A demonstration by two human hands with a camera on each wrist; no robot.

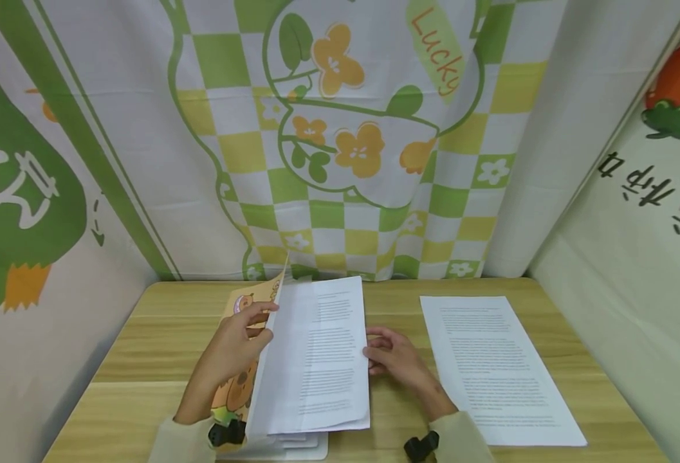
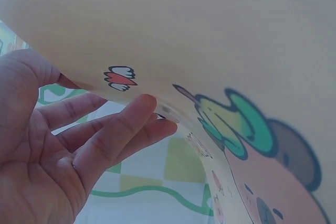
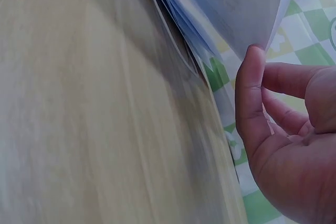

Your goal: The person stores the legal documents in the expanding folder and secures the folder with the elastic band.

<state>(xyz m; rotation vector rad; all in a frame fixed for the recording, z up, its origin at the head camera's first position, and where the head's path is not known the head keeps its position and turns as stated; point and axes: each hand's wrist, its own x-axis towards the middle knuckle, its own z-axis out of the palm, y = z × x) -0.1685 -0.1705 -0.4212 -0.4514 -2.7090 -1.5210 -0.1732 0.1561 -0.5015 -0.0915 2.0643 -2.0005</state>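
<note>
A folder (image 1: 238, 382) with a cartoon-animal cover lies open at the table's middle, its cover raised on the left. My left hand (image 1: 238, 341) holds the cover near its edge, thumb on one side and fingers on the other; the left wrist view shows the cover (image 2: 210, 40) bending over the fingers. My right hand (image 1: 397, 357) pinches the right edge of printed paper (image 1: 334, 354) between thumb and fingers. The paper's left part looks hazy, as if under a clear pocket. In the right wrist view the thumb presses the paper's corner (image 3: 252, 19).
Another printed sheet (image 1: 496, 366) lies flat on the wooden table (image 1: 148, 360), right of my right hand. Below the held paper, folder pages (image 1: 307, 444) show at the front. A checkered, flower-patterned curtain (image 1: 351, 218) hangs behind the table, and printed cloth walls flank both sides.
</note>
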